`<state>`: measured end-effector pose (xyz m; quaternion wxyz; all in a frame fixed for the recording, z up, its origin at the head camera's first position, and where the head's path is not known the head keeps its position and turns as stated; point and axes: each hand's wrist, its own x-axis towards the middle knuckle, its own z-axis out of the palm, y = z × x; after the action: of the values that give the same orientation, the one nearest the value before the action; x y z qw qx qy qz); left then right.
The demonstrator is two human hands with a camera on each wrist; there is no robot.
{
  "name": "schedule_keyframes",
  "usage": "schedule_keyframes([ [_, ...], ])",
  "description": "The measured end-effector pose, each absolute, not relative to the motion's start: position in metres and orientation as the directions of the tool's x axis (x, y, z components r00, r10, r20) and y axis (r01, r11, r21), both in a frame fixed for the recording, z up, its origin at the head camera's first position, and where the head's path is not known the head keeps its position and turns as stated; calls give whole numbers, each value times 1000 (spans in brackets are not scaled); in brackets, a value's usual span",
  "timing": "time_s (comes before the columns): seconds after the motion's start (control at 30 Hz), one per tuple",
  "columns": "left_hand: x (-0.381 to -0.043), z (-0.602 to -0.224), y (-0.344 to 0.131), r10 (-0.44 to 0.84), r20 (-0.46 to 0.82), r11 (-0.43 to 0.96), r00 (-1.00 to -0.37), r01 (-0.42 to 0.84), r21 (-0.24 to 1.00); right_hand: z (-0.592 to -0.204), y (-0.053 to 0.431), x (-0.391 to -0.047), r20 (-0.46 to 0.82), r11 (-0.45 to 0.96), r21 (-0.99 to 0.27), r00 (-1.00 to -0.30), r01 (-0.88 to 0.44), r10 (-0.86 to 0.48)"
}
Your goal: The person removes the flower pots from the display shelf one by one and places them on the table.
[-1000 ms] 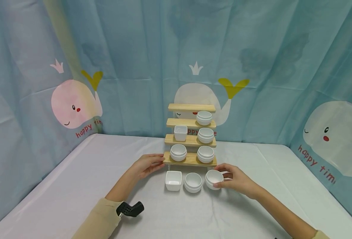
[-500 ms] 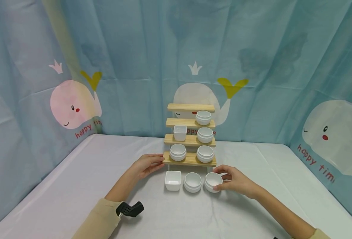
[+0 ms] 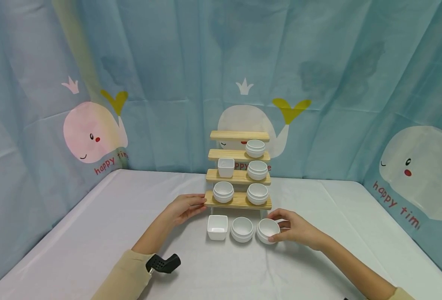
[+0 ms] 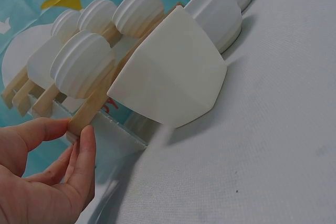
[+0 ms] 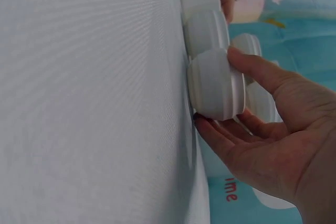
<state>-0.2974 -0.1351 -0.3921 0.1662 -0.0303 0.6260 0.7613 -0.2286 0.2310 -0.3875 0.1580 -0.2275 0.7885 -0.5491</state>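
My left hand (image 3: 185, 208) pinches the left end of the lowest board (image 3: 240, 201) of a stepped wooden shelf; in the left wrist view, thumb and fingertips close around the board's end (image 4: 83, 119). With thumb and fingers, my right hand (image 3: 299, 228) grips a round white bowl (image 3: 266, 228) from its right side, low at the white tablecloth. That bowl is rightmost in a front row, beside another round bowl (image 3: 242, 228) and a square white bowl (image 3: 217, 228). The right wrist view has the gripped bowl (image 5: 212, 85) between thumb above and fingers below.
Two round bowls stand on the lowest board, one being the left bowl (image 3: 223, 191). Above are a square bowl (image 3: 226, 167), a round bowl (image 3: 257, 170) and a higher round bowl (image 3: 255, 148). A blue whale-print curtain (image 3: 168, 133) hangs behind the white-covered table (image 3: 318, 200).
My right hand has shifted the round bowl slightly toward me, into line with the front row. My left hand keeps its hold on the board.
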Motion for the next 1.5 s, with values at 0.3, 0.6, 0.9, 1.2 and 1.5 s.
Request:
schedule_keyframes([
  [0.3,-298,-393,-134,210,-252,-164,-944,-289,943,-386,232,-228,0,309,-931,-846,-195,-534],
  [0.6,-300,-393,-133,194,-252,-163,-948,-285,945,-382,234,-229,14,338,-916,-857,-218,-515],
  [0.9,-300,-394,-133,193,-257,-158,-947,-288,944,-374,238,-228,24,370,-898,-868,-237,-496],
  [1.2,-300,-392,-134,200,-250,-147,-947,-281,948,-365,240,-229,11,384,-899,-887,-211,-462],
  [1.5,-300,-392,-134,216,-242,-146,-946,-276,950,-361,243,-231,15,394,-896,-899,-207,-438],
])
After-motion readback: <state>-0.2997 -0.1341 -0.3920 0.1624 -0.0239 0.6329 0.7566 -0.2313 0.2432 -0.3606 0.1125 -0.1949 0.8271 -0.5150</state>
